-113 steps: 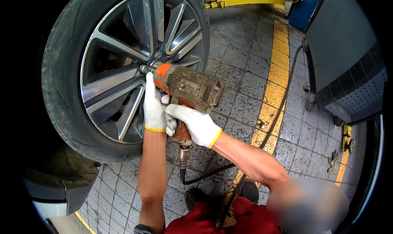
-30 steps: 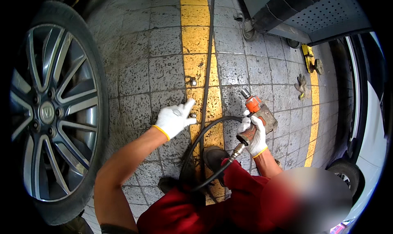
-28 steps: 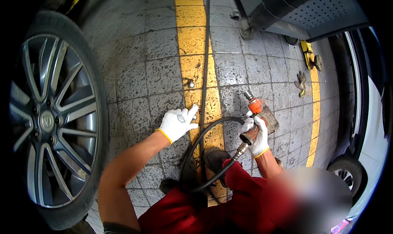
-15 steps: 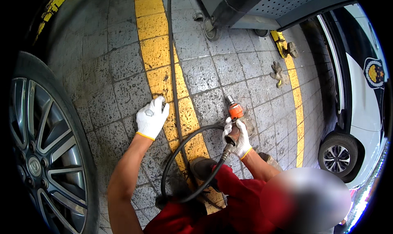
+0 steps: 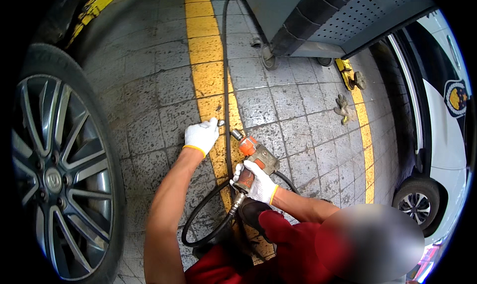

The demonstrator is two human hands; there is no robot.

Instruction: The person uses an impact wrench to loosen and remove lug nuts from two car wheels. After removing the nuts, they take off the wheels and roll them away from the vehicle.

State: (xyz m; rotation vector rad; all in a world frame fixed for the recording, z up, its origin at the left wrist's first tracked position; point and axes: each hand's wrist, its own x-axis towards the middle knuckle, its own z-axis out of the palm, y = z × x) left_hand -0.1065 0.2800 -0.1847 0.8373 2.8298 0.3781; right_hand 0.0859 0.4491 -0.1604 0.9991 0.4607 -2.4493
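Observation:
My left hand, in a white glove with a yellow cuff, pinches a small silver metal piece that looks like a lug nut. My right hand, gloved the same way, is wrapped round the handle of an orange and grey air impact wrench. A silver socket on the wrench's nose points up and left, close to the left fingertips but apart from them. From the handle's lower end runs a black air hose. To the left stands a car wheel with dark spokes and nuts round its hub.
A grey tool cart on casters stands at the far side. A dirty glove lies beside a yellow floor line. A white and black car is at the right. Another black hose crosses the tiles.
My right hand has brought the impact wrench left, its socket now close to my left hand. The wrench has turned so its body shows more. My view has shifted slightly.

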